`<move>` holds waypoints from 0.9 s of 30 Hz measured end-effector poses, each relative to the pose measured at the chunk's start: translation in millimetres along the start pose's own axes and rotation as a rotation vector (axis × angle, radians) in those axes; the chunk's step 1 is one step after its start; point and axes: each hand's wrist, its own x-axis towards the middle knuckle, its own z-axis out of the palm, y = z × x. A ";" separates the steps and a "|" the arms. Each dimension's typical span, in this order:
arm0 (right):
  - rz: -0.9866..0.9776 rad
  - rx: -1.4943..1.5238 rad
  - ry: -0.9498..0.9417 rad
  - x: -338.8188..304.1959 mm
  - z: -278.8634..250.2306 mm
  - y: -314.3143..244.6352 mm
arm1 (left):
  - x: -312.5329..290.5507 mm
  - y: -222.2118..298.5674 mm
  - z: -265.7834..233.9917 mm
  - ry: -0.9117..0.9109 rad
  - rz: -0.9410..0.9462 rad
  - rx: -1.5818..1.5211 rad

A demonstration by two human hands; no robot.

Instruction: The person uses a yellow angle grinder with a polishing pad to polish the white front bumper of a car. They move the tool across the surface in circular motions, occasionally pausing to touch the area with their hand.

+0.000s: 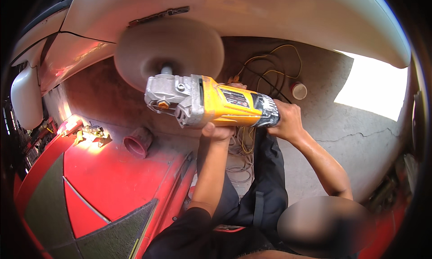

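Observation:
A yellow power polisher (234,103) with a grey metal gear head is held across the middle of the view. Its round pale pad (180,43) is smeared by motion and faces the white car body (279,15); whether it touches the panel I cannot tell. From below, my left hand (218,131) grips the front of the yellow housing, its thumb on the near side and some fingertips showing beyond the far side. My right hand (288,120) wraps round the tape-covered rear end, most of its fingers hidden.
Yellow and dark cords (270,63) loop over the concrete floor (351,139), near a small white-topped can (299,91). At left lies a large red panel (112,182) with dark glass-like sections. A dusty red cup-shaped container (138,142) stands on it. The car's white side mirror (27,97) juts out.

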 end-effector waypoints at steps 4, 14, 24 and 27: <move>0.044 -0.069 0.027 -34.5 -51.3 6.0 | -18.9 -34.3 43.4 -0.044 -0.094 -0.124; 0.185 -0.104 0.042 -85.5 -157.0 -8.2 | -45.3 -57.3 147.1 -0.198 -0.229 -0.281; 0.234 0.098 0.002 -100.5 -98.3 -18.9 | -65.5 -33.9 112.5 -0.005 -0.298 0.011; 0.281 0.245 -0.049 -109.7 -72.8 -33.2 | -71.1 -9.3 103.1 -0.017 -0.254 0.225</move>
